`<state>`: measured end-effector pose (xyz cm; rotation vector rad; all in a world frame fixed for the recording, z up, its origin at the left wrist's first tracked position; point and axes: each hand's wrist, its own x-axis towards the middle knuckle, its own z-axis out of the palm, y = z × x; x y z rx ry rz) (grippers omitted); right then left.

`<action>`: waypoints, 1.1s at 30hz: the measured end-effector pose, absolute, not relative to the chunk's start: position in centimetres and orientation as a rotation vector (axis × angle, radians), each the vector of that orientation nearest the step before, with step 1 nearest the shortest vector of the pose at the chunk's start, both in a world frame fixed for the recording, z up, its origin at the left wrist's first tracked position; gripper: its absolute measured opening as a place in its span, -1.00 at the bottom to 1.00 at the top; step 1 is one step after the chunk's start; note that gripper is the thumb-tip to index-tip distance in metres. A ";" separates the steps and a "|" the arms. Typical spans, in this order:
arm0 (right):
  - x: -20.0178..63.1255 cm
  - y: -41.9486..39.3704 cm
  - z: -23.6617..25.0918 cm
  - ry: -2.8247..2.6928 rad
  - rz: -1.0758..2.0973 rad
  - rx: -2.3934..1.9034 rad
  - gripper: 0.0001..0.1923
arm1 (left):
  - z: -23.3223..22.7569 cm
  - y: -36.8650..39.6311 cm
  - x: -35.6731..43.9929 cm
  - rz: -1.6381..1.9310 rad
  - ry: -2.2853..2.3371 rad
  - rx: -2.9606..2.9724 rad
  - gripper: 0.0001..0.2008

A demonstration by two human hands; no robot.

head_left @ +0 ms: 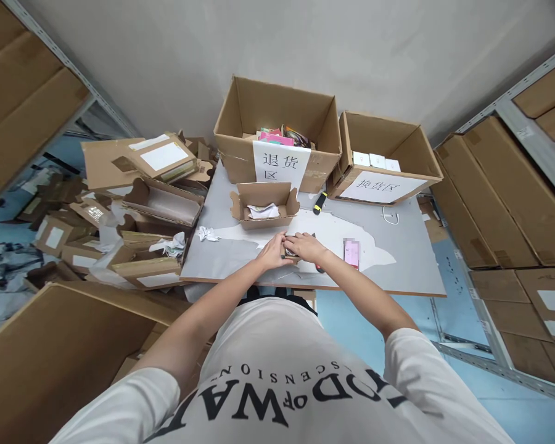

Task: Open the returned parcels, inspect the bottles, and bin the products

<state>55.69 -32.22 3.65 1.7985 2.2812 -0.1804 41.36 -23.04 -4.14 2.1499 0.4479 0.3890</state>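
Your shirt [277, 382] is filling the bottom of the view, and both of your forearms are reaching forward from it to the table [407, 271]. Your left hand [274, 251] and right hand [306, 246] are meeting near the table's front edge, both closing on a small dark item [290, 251]. The item is sitting between the two hands, low over the table surface; your fingers are covering most of it, so its kind cannot be told.

Risks to note while you are working in this position:

- You are holding the item close to the front edge. A slip of either hand is likely to send it off the table and onto the floor.
- A pink packet [351, 254] is lying just right of your right wrist. A sideways sweep of that arm could be pushing it toward the edge.
- A small open carton [264, 205] is standing just beyond your hands, and a yellow-and-black tool [320, 202] is lying to its right. Reaching forward without looking risks knocking either one.
- A pile of torn cartons [143, 209] is crowding the table's left side and could be sliding onto the work area.
- Two labelled boxes [277, 132] [382, 157] are standing side by side at the back. Their paper labels look alike, so a misplaced item is a plausible error.
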 end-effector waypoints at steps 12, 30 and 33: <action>55.5 -31.1 3.6 2.398 -0.162 1.538 -0.63 | -4.9 -23.2 41.2 0.341 0.500 2.157 -0.35; 59.5 -32.6 16.1 2.756 -0.258 1.979 -0.65 | -3.4 -23.0 41.9 0.230 0.544 2.138 -0.11; 59.7 -33.0 19.1 2.873 -0.275 2.146 -0.64 | -3.4 -22.9 41.6 0.263 0.528 2.121 -0.13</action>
